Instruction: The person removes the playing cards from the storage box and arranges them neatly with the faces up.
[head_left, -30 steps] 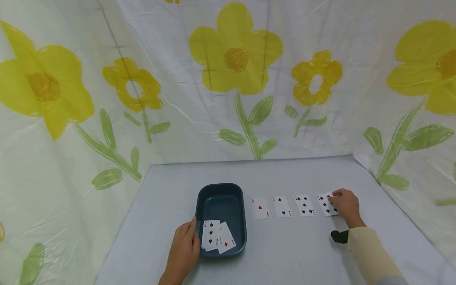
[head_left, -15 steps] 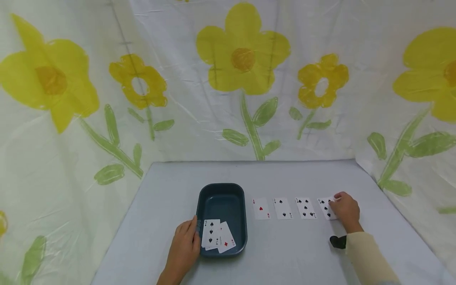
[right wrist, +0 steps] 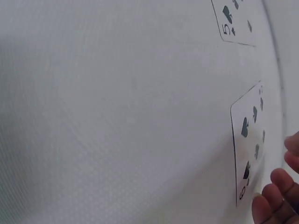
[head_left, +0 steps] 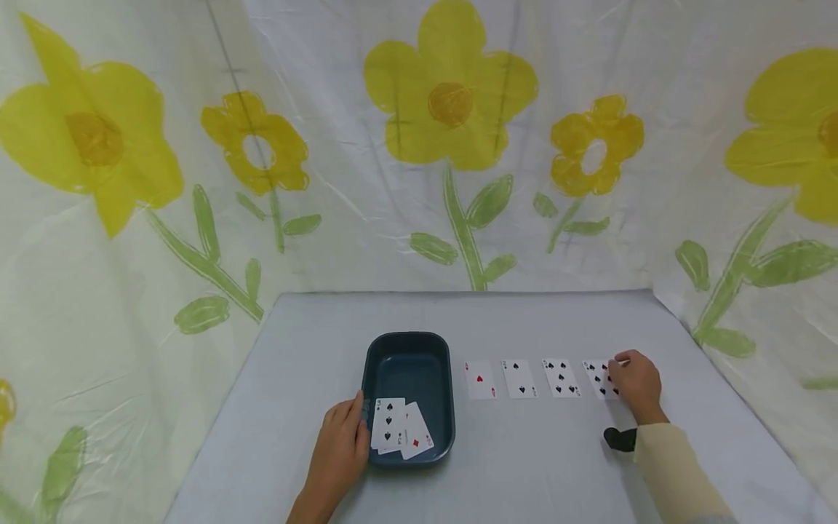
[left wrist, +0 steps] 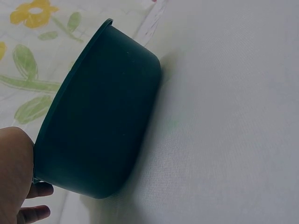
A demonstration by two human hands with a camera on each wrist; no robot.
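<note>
In the head view my left hand (head_left: 337,444) grips the left rim of a dark teal tub (head_left: 442,356). Its outer wall fills much of the left wrist view. A three of spades (head_left: 389,422) overlaps a red diamond card (head_left: 417,433) inside the tub's near end. To the right, an ace of hearts (head_left: 481,380), a two of spades (head_left: 519,379) and a five of spades (head_left: 561,378) lie in a row. The row ends with a six of spades (right wrist: 248,142). Over its right side hovers my right hand (head_left: 636,386), fingers loosely bent with nothing visible between them.
The pale tabletop (head_left: 511,473) reaches back to a flower-printed curtain (head_left: 366,240), which also hangs along both sides. A dark, rounded thing (head_left: 618,439) sticks out at the right wrist, beside the cream sleeve (head_left: 677,466).
My right fingers have drawn slightly back from the six of spades, which lies a little straighter in the row. The left hand keeps its place on the tub. The head view has shifted slightly.
</note>
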